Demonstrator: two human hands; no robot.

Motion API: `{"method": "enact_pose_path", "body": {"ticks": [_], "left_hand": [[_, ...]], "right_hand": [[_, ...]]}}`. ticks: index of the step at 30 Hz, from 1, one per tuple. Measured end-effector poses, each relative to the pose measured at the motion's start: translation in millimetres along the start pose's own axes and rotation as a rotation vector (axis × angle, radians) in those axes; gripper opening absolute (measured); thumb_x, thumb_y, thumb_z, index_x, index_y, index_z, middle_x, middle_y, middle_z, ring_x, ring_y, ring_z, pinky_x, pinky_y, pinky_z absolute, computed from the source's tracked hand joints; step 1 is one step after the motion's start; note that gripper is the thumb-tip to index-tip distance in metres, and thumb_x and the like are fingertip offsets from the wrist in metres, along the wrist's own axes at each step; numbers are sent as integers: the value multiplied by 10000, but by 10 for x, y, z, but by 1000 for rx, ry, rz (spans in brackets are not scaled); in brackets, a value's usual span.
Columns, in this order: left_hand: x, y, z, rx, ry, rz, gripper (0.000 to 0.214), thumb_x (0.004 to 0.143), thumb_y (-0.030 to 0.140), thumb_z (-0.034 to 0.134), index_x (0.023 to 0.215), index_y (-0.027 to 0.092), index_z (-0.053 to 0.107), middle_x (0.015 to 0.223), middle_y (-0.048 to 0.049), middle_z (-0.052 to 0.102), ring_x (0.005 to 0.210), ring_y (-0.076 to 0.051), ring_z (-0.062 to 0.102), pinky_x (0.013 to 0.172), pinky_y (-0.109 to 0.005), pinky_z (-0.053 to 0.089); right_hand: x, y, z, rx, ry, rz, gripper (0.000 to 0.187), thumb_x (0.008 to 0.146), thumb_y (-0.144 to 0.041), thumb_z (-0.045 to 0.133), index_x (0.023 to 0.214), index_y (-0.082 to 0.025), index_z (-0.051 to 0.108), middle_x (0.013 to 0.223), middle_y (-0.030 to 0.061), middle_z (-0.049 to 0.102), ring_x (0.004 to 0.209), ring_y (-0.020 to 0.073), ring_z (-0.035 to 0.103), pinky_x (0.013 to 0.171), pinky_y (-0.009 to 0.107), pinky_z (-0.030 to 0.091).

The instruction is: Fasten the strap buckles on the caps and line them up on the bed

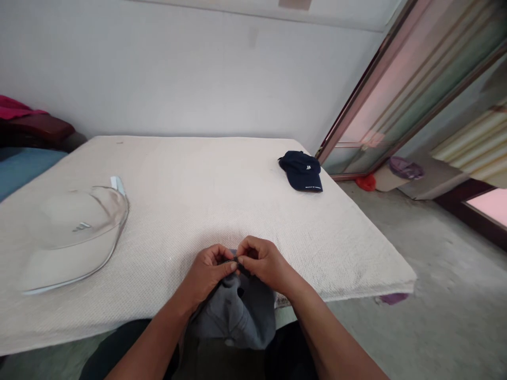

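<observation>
A grey cap hangs at the near edge of the table, between my forearms. My left hand pinches its dark strap from the left, thumb and forefinger together. From the right, my right hand pinches the same strap, its fingertips almost touching the left ones. The fingers hide most of the strap and how it is fastened. To the left lies a cream cap with a small three-stripe mark, its brim toward me. A navy cap with white lettering rests near the far right corner.
A pale textured cloth covers the table, which meets a white wall at the back. Dark red furniture and a blue surface stand at left. Right of the table are concrete floor, a glass door and a purple-lined bin.
</observation>
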State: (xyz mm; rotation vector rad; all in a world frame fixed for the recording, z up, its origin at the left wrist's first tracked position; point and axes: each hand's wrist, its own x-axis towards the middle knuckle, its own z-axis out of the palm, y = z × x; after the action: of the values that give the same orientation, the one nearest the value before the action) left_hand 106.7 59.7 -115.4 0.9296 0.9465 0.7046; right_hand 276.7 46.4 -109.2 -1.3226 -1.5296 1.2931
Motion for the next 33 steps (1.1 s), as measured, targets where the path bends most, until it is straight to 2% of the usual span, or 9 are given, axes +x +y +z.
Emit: {"method": "enact_pose_path", "body": {"ticks": [4, 8, 13, 23, 27, 33], "left_hand": [[-6, 10, 4, 1, 7, 0, 215, 675, 235, 736, 775, 165, 559, 631, 22, 647, 570, -98, 573, 564, -212, 412], [-9, 6, -3, -21, -13, -23, 205, 691, 237, 720, 804, 163, 566, 667, -4, 672, 590, -108, 586, 579, -219, 417], [-25, 25, 13, -12, 2, -15, 208, 687, 227, 717, 794, 170, 548, 654, 9, 659, 573, -98, 570, 565, -209, 404], [-19, 10, 28, -15, -3, 65, 242, 684, 267, 732, 749, 180, 516, 638, 15, 644, 590, -115, 592, 567, -219, 416], [-23, 11, 24, 28, -35, 82, 181, 709, 258, 714, 736, 169, 559, 665, -12, 671, 627, -131, 609, 596, -235, 431], [-23, 12, 20, 46, 45, 23, 137, 673, 242, 727, 727, 160, 632, 698, -29, 700, 646, -145, 622, 626, -248, 447]], "right_hand": [[0, 18, -1, 0, -15, 5, 92, 754, -112, 545, 770, -197, 575, 640, -14, 593, 603, 113, 546, 526, 220, 350], [2, 11, -3, 97, -52, 21, 83, 765, -117, 539, 784, -192, 568, 649, -8, 609, 609, 119, 582, 532, 222, 380], [7, -7, -3, 151, -58, 35, 49, 770, -147, 562, 793, -190, 571, 642, -5, 605, 583, 119, 573, 498, 220, 379], [14, -27, -6, 286, -105, 48, 57, 758, -149, 587, 798, -187, 573, 622, -20, 588, 583, 113, 572, 524, 230, 409], [5, -40, -5, 302, -105, 61, 59, 748, -139, 591, 786, -181, 571, 612, -25, 575, 579, 111, 569, 522, 228, 402], [35, 7, 13, 288, -68, 52, 54, 740, -142, 599, 769, -181, 577, 617, -25, 571, 584, 112, 560, 535, 233, 407]]}}
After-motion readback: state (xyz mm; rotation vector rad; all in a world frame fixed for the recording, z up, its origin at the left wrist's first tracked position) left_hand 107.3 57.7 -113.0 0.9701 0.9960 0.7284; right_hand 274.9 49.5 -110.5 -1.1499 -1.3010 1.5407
